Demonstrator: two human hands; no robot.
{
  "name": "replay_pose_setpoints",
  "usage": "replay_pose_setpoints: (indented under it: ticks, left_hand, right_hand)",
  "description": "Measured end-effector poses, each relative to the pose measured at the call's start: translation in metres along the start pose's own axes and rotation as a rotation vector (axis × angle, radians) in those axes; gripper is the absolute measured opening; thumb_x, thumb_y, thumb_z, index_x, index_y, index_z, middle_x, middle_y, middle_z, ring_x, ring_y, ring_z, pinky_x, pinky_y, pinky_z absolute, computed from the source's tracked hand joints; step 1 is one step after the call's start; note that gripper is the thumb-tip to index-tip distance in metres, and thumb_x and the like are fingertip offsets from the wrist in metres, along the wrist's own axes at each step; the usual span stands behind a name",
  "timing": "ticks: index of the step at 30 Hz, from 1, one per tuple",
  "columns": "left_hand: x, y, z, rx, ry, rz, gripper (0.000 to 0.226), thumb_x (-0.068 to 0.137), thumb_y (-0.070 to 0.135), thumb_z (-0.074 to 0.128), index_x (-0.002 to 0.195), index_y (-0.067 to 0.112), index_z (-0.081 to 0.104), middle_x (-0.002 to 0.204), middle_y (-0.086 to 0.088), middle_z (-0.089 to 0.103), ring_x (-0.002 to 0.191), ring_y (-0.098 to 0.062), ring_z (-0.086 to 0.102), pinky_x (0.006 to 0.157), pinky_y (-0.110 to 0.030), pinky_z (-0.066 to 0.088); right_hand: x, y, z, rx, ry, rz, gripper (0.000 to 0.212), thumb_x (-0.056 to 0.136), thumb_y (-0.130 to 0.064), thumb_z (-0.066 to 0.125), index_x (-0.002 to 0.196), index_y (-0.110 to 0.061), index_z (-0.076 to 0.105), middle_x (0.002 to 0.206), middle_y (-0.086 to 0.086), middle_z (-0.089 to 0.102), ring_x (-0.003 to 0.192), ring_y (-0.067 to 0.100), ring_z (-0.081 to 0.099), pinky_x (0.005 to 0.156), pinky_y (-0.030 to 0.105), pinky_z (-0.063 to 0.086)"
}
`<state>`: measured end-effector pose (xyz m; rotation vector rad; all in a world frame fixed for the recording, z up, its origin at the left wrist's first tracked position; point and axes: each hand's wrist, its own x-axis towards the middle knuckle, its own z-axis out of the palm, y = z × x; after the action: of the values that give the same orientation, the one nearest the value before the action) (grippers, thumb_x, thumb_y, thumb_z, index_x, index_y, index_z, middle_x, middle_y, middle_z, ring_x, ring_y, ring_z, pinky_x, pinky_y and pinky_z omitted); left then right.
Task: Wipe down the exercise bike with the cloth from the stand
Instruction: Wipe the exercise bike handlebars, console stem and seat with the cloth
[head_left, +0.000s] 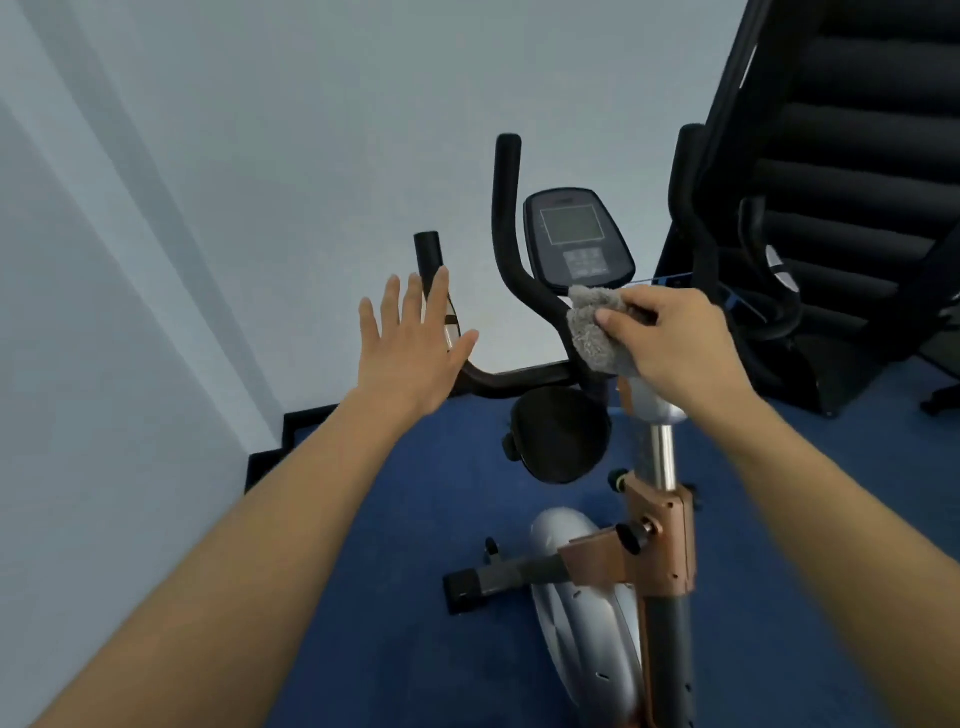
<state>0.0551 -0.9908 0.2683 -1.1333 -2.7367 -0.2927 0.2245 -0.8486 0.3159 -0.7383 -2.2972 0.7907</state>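
The exercise bike stands in front of me, with black handlebars, a dark console screen, a silver flywheel cover and a copper-coloured frame. My right hand is shut on a grey fluffy cloth, pressed against the base of the middle handlebar just below the console. My left hand is open, fingers spread, hovering in front of the left handlebar grip without gripping it.
A black padded machine stands at the right, close to the bike's right handlebar. A pale wall runs along the left and back. Blue carpet covers the floor.
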Motion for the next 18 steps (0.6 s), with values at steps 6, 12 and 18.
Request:
replay_pose_setpoints:
  ticks: [6,12,18]
  left_hand:
    - [-0.025,-0.015,-0.034,0.041,0.057,-0.082,0.067,0.096,0.053,0.018,0.147,0.023,-0.015,0.157,-0.007,-0.005,0.143,-0.026,-0.013,0.113,-0.048,-0.008]
    - [-0.064,-0.033,-0.054,0.080,0.068,-0.153,0.067,0.097,0.051,0.021,0.148,0.022,-0.011,0.157,-0.008,0.000,0.144,-0.026,-0.007,0.115,-0.047,-0.003]
    - [-0.090,-0.034,-0.084,0.114,0.070,-0.129,0.064,0.097,0.051,0.019,0.148,0.020,-0.003,0.157,-0.009,0.002,0.144,-0.027,-0.005,0.115,-0.047,-0.002]
  right_hand:
    - [0.029,-0.014,0.008,-0.023,0.008,-0.073,0.018,0.085,-0.021,0.063,0.077,-0.005,0.065,0.071,0.007,0.062,0.069,0.021,0.055,0.057,0.025,0.039]
    - [0.028,-0.023,0.013,-0.017,-0.032,-0.073,0.018,0.086,-0.022,0.062,0.086,-0.006,0.069,0.076,0.008,0.063,0.075,0.019,0.055,0.066,0.026,0.037]
    - [0.001,-0.039,-0.010,-0.063,-0.010,-0.050,0.023,0.085,-0.021,0.063,0.074,-0.001,0.066,0.065,0.009,0.060,0.063,0.017,0.051,0.049,0.014,0.034]
